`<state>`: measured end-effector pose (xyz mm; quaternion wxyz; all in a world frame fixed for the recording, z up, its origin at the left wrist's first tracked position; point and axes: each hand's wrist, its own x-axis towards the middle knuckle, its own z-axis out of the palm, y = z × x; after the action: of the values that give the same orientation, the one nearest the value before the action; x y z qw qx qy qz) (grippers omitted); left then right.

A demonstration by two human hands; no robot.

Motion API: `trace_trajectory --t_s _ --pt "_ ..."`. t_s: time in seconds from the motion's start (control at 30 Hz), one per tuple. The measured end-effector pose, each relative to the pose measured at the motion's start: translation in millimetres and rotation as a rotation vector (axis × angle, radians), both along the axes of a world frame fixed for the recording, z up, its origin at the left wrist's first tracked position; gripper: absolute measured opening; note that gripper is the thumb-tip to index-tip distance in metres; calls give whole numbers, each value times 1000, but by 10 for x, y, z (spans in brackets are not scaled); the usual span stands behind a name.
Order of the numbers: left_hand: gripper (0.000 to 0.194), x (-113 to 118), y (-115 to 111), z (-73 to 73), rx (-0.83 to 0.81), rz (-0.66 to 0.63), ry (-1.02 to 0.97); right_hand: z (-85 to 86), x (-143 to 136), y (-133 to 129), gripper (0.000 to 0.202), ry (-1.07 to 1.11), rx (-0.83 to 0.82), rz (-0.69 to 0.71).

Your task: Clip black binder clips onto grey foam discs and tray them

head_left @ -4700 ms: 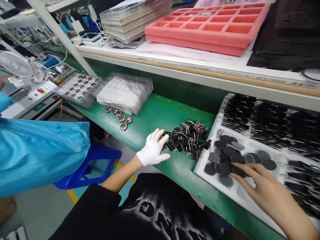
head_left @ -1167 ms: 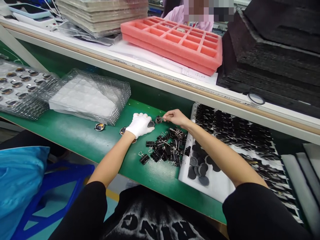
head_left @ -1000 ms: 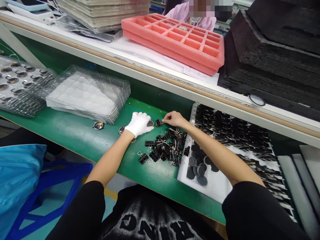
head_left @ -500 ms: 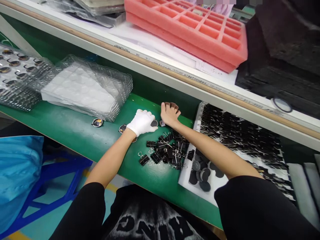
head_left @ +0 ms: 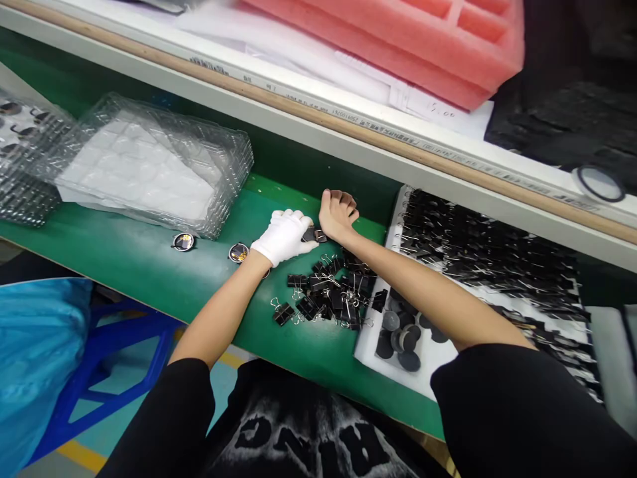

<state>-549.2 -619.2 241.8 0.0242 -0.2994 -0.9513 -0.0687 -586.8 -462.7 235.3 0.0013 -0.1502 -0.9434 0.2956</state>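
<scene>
My left hand (head_left: 284, 238), in a white glove, is closed on a dark round disc (head_left: 309, 234) whose right part shows past the fingers. A black binder clip (head_left: 320, 236) is at the disc's right edge, between my two hands; whether it grips the disc I cannot tell. Bare, my right hand (head_left: 339, 216) is just right of that clip, its fingers raised and apart. A loose pile of black binder clips (head_left: 333, 292) lies on the green table (head_left: 199, 285) below both hands. Left of the glove is a round lens-like piece (head_left: 238, 252) with a shiny rim.
Another round piece (head_left: 184, 241) lies farther left, before stacked clear plastic trays (head_left: 233, 166). At right, a white foam board (head_left: 365, 352) carries rows of clips and several dark discs (head_left: 409, 360). A shelf edge (head_left: 298, 109) runs above, with pink foam (head_left: 423, 53) on it.
The camera view has shifted, raising the shelf in the picture. The clip between my hands now meets the disc's edge, where a small gap showed before. Both hands stay nearly in place.
</scene>
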Motion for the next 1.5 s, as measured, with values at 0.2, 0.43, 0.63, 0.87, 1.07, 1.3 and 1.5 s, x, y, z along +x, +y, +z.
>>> trace_trajectory --t_s 0.2,0.43,0.63,0.87,1.07,1.3,1.5 --pt "58 153 -5 78 -33 167 40 453 33 174 48 5 23 208" --pt "63 220 -300 273 3 -52 129 877 499 674 23 -220 310 1061" --pt "57 124 -322 228 -90 -19 62 778 454 609 10 -194 9 973" --pt "72 64 -497 232 -33 -50 114 578 196 522 20 -192 -183 285" --pt "58 76 -364 169 -45 138 153 602 196 479 29 -351 -102 336" --pt "70 35 -278 67 -67 74 75 695 67 230 66 -136 221 178" --pt "59 -21 -232 2 -35 73 79 253 18 -33 62 6 67 72"
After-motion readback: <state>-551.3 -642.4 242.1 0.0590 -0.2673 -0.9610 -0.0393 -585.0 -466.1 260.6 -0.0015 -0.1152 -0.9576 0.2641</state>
